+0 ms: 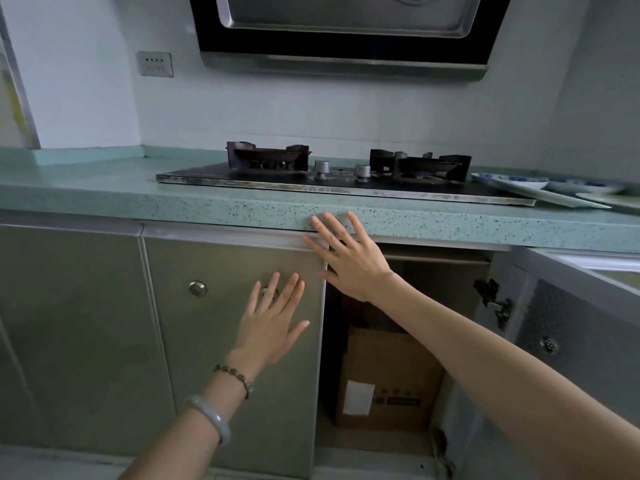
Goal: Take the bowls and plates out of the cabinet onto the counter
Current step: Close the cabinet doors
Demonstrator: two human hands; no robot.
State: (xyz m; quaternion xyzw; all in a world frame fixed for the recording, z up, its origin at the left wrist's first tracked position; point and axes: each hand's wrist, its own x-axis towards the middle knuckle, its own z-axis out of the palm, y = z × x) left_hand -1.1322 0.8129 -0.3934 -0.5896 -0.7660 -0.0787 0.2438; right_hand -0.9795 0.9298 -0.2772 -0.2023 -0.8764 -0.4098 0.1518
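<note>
My left hand (273,317) lies flat with spread fingers on the closed metal cabinet door (214,341), covering its round knob. My right hand (349,254), fingers straight, is at that door's top right corner, just under the counter's front edge. To the right the cabinet (408,341) stands open, its door (571,327) swung out at the right. Blue-and-white plates (540,188) lie on the green speckled counter (242,206) at the far right. No bowls or plates show inside the open cabinet.
A brown cardboard box (388,379) sits inside the open cabinet. A two-burner gas hob (346,174) occupies the counter's middle under a range hood (346,29). Another closed door (69,323) is at the left.
</note>
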